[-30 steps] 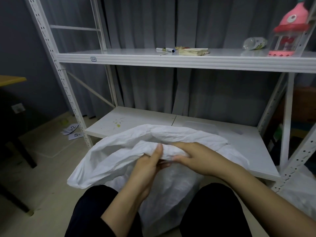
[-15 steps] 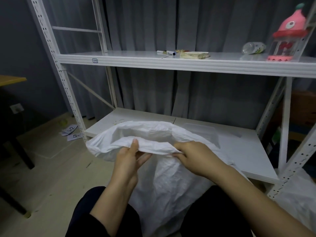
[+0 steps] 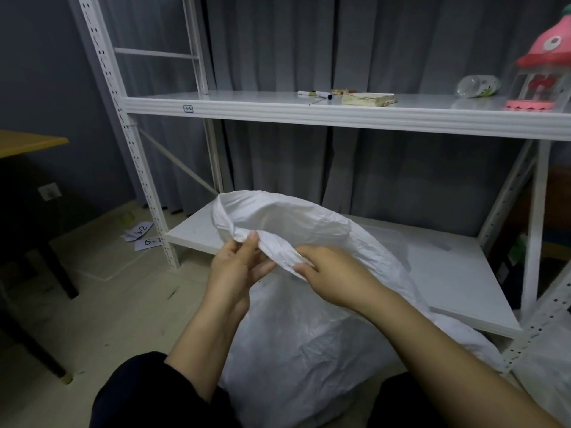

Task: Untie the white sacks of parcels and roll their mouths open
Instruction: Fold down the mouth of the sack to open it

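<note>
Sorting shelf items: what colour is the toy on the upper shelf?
The toy is pink with a red brim; head view.

The room is dim and bluish, with soft light from above and weak shadows. Straight shelf posts (image 3: 133,143) bend near the edges; corners look slightly blurred.
</note>
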